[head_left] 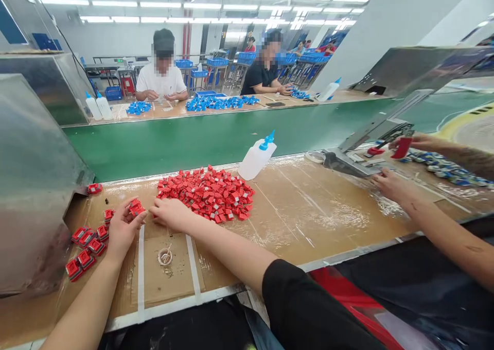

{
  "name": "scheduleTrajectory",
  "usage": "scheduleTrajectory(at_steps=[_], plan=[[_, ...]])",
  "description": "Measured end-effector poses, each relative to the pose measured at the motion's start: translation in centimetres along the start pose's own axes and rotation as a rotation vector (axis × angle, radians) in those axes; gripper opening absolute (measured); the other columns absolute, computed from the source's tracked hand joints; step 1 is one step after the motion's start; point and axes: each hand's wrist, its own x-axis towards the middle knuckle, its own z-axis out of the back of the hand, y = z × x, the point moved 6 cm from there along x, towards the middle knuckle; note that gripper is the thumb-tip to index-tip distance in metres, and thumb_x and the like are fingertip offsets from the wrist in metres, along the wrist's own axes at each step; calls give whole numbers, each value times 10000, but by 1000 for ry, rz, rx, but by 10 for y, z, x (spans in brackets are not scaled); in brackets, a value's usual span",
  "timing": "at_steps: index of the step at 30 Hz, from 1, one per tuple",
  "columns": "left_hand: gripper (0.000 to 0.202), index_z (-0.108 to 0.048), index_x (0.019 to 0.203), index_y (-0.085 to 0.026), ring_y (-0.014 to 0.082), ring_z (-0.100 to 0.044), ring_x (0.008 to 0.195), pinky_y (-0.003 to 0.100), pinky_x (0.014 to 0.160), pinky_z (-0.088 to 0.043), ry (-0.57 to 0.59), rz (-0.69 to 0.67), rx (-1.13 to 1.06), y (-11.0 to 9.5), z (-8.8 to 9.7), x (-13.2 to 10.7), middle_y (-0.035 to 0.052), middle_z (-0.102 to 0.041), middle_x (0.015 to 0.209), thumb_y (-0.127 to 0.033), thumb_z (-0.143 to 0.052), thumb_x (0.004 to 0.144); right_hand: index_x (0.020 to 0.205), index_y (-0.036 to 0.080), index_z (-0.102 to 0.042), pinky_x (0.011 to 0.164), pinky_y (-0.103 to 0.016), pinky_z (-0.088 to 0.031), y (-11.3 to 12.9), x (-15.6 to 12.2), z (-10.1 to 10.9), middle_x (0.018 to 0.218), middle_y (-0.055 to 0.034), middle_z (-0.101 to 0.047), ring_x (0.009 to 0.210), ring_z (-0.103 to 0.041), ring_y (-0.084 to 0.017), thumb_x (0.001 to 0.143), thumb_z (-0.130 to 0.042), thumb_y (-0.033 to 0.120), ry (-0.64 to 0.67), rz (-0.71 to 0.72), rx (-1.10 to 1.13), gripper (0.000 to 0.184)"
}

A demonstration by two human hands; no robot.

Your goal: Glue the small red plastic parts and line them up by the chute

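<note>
My left hand (122, 230) pinches a small red plastic part (136, 207) between thumb and fingers, above the left side of the table. Just to its right is my right hand (172, 214), palm down, its fingers drawn together by the left edge of a pile of red plastic parts (208, 193). What those fingers hold, if anything, is hidden. Left of my left hand lie several red parts with grey edges (85, 259). In front of my hands, a small round cup (164, 257) with a thin stick in it sits on a taped cardboard sheet (165, 285).
A white bottle with a blue nozzle (257, 159) stands tilted behind the pile. Metal housing (31, 185) bounds the left side. At right, a co-worker's hands (393, 185) work at a grey clamp-like device (358, 154). Beyond the green belt (193, 139), people handle blue parts (216, 103).
</note>
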Motion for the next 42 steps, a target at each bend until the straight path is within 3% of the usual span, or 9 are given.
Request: scheduleTrajectory(at_steps=[4, 9, 14, 19, 27, 32, 36, 38, 42], plan=[[761, -595, 1369, -193, 207, -714, 756, 271, 595, -559, 123, 58, 38, -19, -11, 2, 78, -738, 1005, -506, -881, 737, 1109, 139, -650, 819, -324, -546, 0, 7, -11, 1078, -110, -648, 952, -662, -207, 1037, -546, 201, 16, 62, 116, 141], [712, -602, 1349, -189, 213, -730, 783, 261, 592, -546, 178, 51, -3, -33, -30, 6, 80, -755, 1005, -493, -867, 762, 1241, 191, -684, 919, -317, -544, -39, -23, 15, 1110, -81, -656, 1007, -654, -175, 1008, -631, 290, -430, -215, 797, 258], [661, -681, 1277, -172, 243, -748, 868, 343, 777, -607, 251, 20, 112, -4, -50, 8, 83, -782, 992, -489, -883, 733, 1089, 183, -727, 851, -318, -590, -52, -49, 11, 1039, -76, -697, 929, -701, -179, 906, -749, 436, -684, -308, 1338, 313], [648, -724, 1269, -179, 232, -738, 797, 340, 757, -605, 347, 54, 182, 19, -55, 3, 63, -789, 945, -467, -894, 714, 1048, 214, -769, 987, -385, -556, -35, -54, 14, 1077, -92, -750, 1058, -698, -216, 881, -799, 401, -678, -172, 1202, 252], [676, -714, 1334, -180, 233, -736, 785, 353, 761, -614, 374, 97, 156, 17, -57, -3, 50, -790, 939, -441, -879, 733, 1024, 234, -787, 1012, -376, -541, -31, -53, 4, 1087, -71, -670, 1065, -662, -202, 866, -812, 445, -612, -202, 1193, 265], [825, -640, 1422, -163, 305, -752, 1048, 440, 911, -629, 384, 261, -123, 26, -61, -3, 139, -760, 1233, -489, -899, 709, 1035, 244, -793, 1018, -388, -546, -30, -52, 0, 1085, -76, -651, 1082, -648, -209, 890, -790, 427, -579, -160, 1106, 233], [713, -701, 1307, -146, 314, -742, 1102, 464, 971, -613, 401, 349, -282, 26, -64, -1, 166, -753, 1242, -511, -887, 725, 1098, 268, -797, 1028, -386, -553, -26, -54, 6, 1219, -97, -630, 1161, -645, -213, 947, -724, 388, -530, -62, 1083, 207], [634, -733, 1219, -149, 308, -740, 1102, 453, 999, -600, 389, 328, -263, 23, -62, -1, 154, -770, 1197, -477, -905, 705, 1258, 275, -742, 1133, -429, -492, -23, -56, 12, 1396, -118, -577, 1325, -575, -247, 972, -683, 407, -501, -25, 1088, 321], [580, -724, 1212, -174, 285, -742, 1038, 423, 955, -608, 320, 189, -103, 11, -59, -5, 119, -776, 1148, -433, -893, 721, 1577, 267, -432, 1270, -483, -333, -19, -56, 11, 1602, -139, -440, 1501, -423, -297, 837, -812, 535, -381, -56, 1182, 874]])
